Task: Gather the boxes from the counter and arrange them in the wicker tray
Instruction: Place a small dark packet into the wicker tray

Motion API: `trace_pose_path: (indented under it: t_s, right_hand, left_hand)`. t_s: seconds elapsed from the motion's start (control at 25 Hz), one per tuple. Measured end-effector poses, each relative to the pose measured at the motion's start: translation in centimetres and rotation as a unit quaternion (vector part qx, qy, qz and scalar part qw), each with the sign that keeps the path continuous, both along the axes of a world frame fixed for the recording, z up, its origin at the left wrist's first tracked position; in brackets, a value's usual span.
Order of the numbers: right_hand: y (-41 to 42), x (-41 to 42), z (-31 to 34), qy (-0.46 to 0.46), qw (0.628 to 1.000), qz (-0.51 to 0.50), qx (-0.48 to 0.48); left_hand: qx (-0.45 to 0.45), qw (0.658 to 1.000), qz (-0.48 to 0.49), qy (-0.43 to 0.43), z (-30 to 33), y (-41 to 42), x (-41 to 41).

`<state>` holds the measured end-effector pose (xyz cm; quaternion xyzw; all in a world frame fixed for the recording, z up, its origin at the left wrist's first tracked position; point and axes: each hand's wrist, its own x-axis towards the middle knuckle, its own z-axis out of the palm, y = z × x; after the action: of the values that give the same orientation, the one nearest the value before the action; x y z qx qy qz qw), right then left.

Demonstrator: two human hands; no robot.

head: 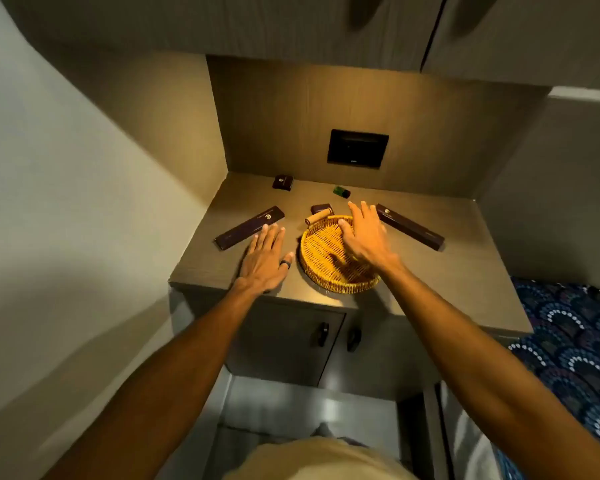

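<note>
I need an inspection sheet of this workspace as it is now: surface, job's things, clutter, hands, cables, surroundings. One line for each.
Surface: wooden counter, lit from above.
Job's things: wicker tray holds no boxes; long box at left; long box at right; small box behind the tray; small box at back left.
Clutter: green item at back; cork-coloured roll at the tray's far rim.
Hands: left hand open, flat, near the left long box; right hand open over the tray.
Cables: nothing seen.
Surroundings: dark wall panel; cabinet doors below; patterned fabric at right.
</note>
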<state>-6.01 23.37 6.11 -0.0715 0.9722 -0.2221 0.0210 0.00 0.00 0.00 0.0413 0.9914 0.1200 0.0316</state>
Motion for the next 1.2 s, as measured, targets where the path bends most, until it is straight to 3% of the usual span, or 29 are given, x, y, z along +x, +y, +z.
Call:
trace_pose_path:
  t_s: [0.12,0.24,0.44,0.6,0.76,0.88,1.0,1.2]
  right_hand:
    - [-1.3,-3.7,0.5,-0.024,1.000,0.001,0.008]
    - [-3.7,-6.9,1.3,-0.078,0.997,-0.011,0.007]
    - [-7.6,-10.6,0.8,-0.174,0.983,-0.035,0.052]
    - [-8.9,-12.7,-0.3,-0.180,0.979,-0.056,0.077]
    - [-7.9,-13.2,2.8,-0.069,0.996,0.051,-0.014]
    - [-3.8,-11.3,4.6,0.018,0.975,0.220,-0.017]
    - [0.2,-7.4,2.9,-0.033,0.948,0.311,0.054]
    - [0.1,-2.9,-1.1,-0.097,0.914,0.362,0.154]
  left_hand:
    - [-0.021,0.998,0.015,-0.058,-1.4,0.3,-1.1]
    - [-0.057,0.997,0.007,-0.049,-2.4,0.2,-1.8]
    - [-0.034,0.999,0.010,-0.038,-3.4,-0.2,-2.4]
    - [-0.016,0.999,0.012,-0.026,-3.9,-0.7,-2.6]
    - [-0.012,1.000,0.012,-0.012,-4.3,-0.9,-2.8]
    - [-0.020,1.000,0.011,-0.007,-4.5,-1.0,-2.9]
    - [-0.023,1.000,0.009,-0.009,-4.6,-0.9,-2.8]
    - [-0.023,1.000,0.010,-0.015,-4.4,-0.7,-2.3]
